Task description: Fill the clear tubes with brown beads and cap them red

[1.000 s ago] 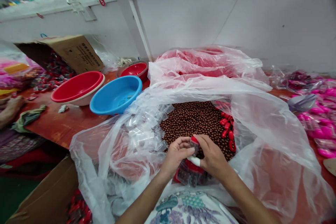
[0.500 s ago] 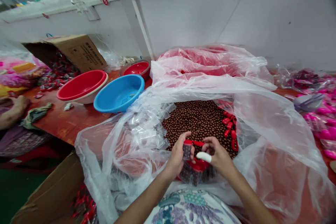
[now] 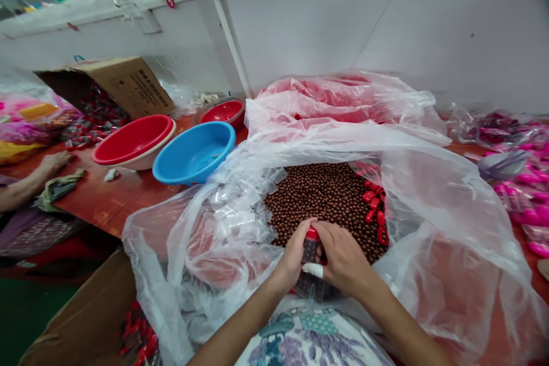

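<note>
Together, left hand point(image 3: 292, 256) and right hand point(image 3: 345, 254) pinch a red-capped container point(image 3: 309, 249) in their fingers, brown beads point(image 3: 317, 191) just beyond.

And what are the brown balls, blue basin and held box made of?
Brown balls: glossy candy or plastic perhaps, given tiny highlights. Blue basin: likely plastic, smooth, evenly coloured, softly shiny. Held box: probably clear, smooth plastic; its walls look see-through.
</note>
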A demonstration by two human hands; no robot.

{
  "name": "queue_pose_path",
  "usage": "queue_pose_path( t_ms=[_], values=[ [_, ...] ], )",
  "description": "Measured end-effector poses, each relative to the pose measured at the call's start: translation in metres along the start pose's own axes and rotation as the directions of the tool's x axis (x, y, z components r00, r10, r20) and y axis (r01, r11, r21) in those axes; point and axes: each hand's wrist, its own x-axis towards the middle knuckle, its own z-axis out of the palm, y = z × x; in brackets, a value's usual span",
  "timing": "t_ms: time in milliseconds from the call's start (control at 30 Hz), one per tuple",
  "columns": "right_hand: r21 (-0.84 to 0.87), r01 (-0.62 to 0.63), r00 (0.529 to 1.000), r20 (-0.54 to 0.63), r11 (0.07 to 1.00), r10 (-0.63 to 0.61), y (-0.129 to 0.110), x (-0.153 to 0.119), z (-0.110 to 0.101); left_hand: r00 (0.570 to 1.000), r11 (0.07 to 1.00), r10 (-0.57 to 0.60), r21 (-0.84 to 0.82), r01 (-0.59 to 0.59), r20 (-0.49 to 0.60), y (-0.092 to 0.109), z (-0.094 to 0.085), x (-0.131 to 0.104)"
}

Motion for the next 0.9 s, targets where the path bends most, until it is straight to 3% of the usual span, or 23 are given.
queue_pose_path(
  t_ms=[200, 267, 333, 400, 433, 500, 533, 633, 733, 800, 900],
  values=[
    [0.000, 0.063, 0.998, 0.006, 0.998, -0.063, 0.002, 0.002, 0.003, 1.000, 0.998, 0.022, 0.053, -0.022, -0.012, -0.007, -0.001, -0.005],
    [0.031, 0.064, 0.998, -0.009, 0.997, -0.063, 0.002, 0.001, 0.002, 0.999, 0.995, 0.002, 0.102, -0.005, 0.032, -0.006, -0.004, -0.005],
    [0.069, 0.031, 1.000, -0.007, 0.997, -0.030, 0.003, -0.001, -0.002, 0.992, 0.964, 0.018, 0.261, -0.050, 0.126, 0.001, -0.009, -0.001],
    [0.109, -0.015, 0.997, 0.081, 0.994, 0.006, 0.006, -0.003, -0.010, 0.973, 0.818, 0.145, 0.531, -0.221, 0.182, 0.017, -0.017, 0.012],
    [0.128, -0.029, 0.988, 0.153, 0.991, 0.009, 0.007, -0.003, -0.016, 0.948, 0.666, 0.258, 0.676, -0.315, 0.188, 0.027, -0.022, 0.021],
    [0.162, -0.040, 0.956, 0.293, 0.986, -0.009, 0.010, -0.003, -0.026, 0.842, 0.291, 0.506, 0.882, -0.372, 0.188, 0.052, -0.034, 0.044],
    [0.173, -0.042, 0.940, 0.340, 0.984, -0.019, 0.013, -0.002, -0.031, 0.798, 0.188, 0.576, 0.921, -0.340, 0.177, 0.065, -0.041, 0.056],
    [0.164, -0.081, 0.942, 0.336, 0.983, 0.022, 0.027, 0.006, -0.035, 0.747, 0.043, 0.650, 0.975, -0.219, 0.139, 0.094, -0.060, 0.093],
    [-0.005, -0.219, 0.966, 0.140, 0.976, 0.218, 0.060, 0.021, -0.032, 0.749, -0.029, 0.641, 0.980, -0.197, 0.169, 0.104, -0.072, 0.116],
    [-0.163, -0.393, 0.919, -0.043, 0.905, 0.391, 0.088, 0.030, -0.033, 0.752, -0.060, 0.629, 0.977, -0.202, 0.194, 0.102, -0.075, 0.123],
    [-0.236, -0.539, 0.842, -0.173, 0.809, 0.511, 0.124, 0.039, -0.038, 0.760, -0.186, 0.601, 0.969, -0.166, 0.245, 0.095, -0.076, 0.121]
  ],
)
